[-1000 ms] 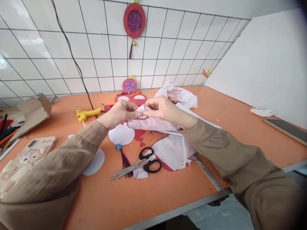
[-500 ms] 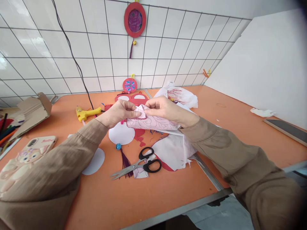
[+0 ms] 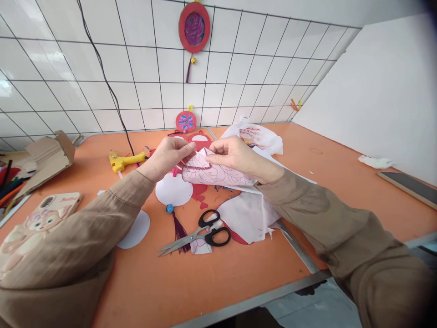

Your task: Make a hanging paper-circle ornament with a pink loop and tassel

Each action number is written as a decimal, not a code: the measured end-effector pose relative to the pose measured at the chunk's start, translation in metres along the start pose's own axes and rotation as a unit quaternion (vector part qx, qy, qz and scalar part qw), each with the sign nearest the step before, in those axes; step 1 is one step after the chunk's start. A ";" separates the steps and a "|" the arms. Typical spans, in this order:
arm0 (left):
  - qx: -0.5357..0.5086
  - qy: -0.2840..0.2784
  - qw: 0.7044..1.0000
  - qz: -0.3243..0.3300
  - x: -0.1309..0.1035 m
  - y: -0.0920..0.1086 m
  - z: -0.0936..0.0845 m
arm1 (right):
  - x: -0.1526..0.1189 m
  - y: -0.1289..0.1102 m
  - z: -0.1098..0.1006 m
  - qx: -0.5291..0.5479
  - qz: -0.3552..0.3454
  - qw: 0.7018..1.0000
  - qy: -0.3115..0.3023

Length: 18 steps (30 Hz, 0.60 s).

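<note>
My right hand [image 3: 228, 152] pinches the folded corner of a pale pink cloth [image 3: 225, 174] printed with dark line drawings. A dark red stitched line runs along the fold near its left end. Just left of that corner, my left hand [image 3: 172, 152] is closed in a pinch, thumb against fingers. What sits between those fingertips, if anything, is too small to make out. Below the hands lie black-handled scissors [image 3: 194, 234], over a purple tassel with a blue bead [image 3: 170, 208] and a small cloth scrap [image 3: 201, 247]. A white oval [image 3: 174, 190] lies beneath my left hand.
A yellow glue gun [image 3: 126, 160] lies at left, near a phone [image 3: 44, 218] and cardboard [image 3: 51, 155]. White fabric [image 3: 246, 216] lies right of the scissors. A plastic bag [image 3: 262, 139] sits behind. Round red ornaments [image 3: 186, 122] hang by the tiled wall.
My left hand has lifted slightly up and left off the cloth's folded corner, uncovering more of the stitched line. My right hand stays on the cloth. The view has shifted slightly.
</note>
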<state>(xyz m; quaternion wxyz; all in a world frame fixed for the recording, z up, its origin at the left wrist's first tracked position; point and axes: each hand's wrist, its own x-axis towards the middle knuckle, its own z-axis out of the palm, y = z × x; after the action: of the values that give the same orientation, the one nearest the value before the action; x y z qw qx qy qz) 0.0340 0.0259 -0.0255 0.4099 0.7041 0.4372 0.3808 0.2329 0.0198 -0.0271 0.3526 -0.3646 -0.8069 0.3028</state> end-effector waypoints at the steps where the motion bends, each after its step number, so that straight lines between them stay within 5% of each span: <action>1: 0.023 0.007 1.000 -0.011 0.001 0.000 -0.003 | 0.000 0.000 0.000 -0.001 0.000 1.000 0.006; 4: 0.083 -0.006 0.996 -0.011 0.003 0.002 -0.013 | -0.001 -0.001 0.000 -0.002 0.010 1.000 0.013; 9: 0.163 -0.078 0.980 0.079 -0.004 0.016 -0.022 | -0.002 -0.005 -0.001 -0.028 0.029 0.999 0.037; 18: 0.226 -0.029 0.963 0.143 -0.006 0.013 -0.007 | -0.003 -0.007 -0.003 -0.004 0.028 0.998 0.061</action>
<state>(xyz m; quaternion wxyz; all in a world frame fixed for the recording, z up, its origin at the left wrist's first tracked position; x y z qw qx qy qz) 0.0299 0.0187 -0.0121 0.1937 0.8445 0.3947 0.3058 0.2336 0.0141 -0.0211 0.3913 -0.4065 -0.7743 0.2864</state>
